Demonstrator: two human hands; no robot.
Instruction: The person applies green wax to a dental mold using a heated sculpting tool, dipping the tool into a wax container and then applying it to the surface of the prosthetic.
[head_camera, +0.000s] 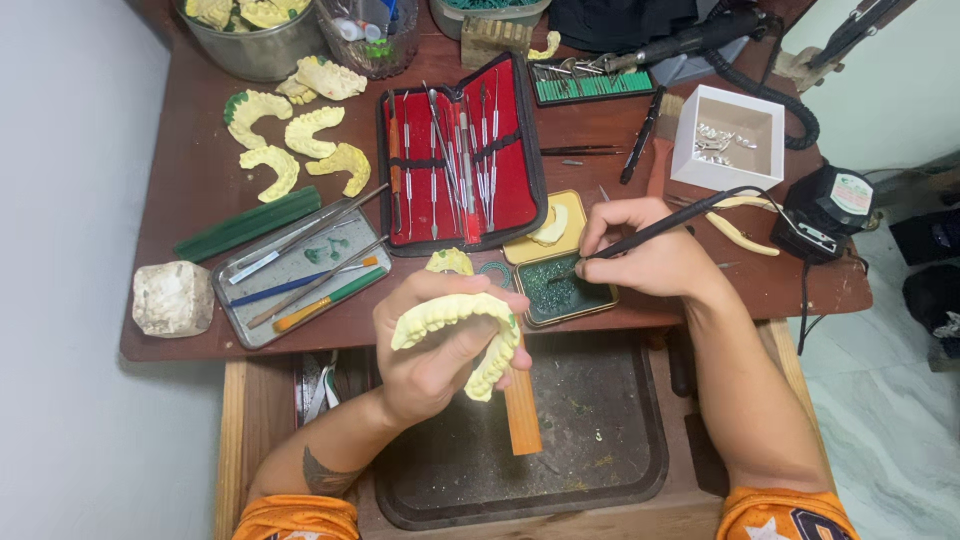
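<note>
The left hand (435, 350) hung just past the table's (200, 180) front edge, over the dark tray (600, 430) below, its fingers (450, 290) curled shut around a yellow dental cast (455, 320). An orange wooden peg (522, 410) jutted out under that hand. The right hand (650, 255) rested at the front edge, fingers pinched closed on a black corded wax pen (660, 228), its tip over the small tin of green wax (560, 290). Little free room remained along the front edge: a metal tray of tools (300, 275) sat to the left, with a white stone block (172, 297) at the front left corner. Behind the tin, the open red instrument case (460, 155) filled the middle. More yellow casts (295, 145) lay toward the back left, and a white box (728, 135) stood near the right edge.
</note>
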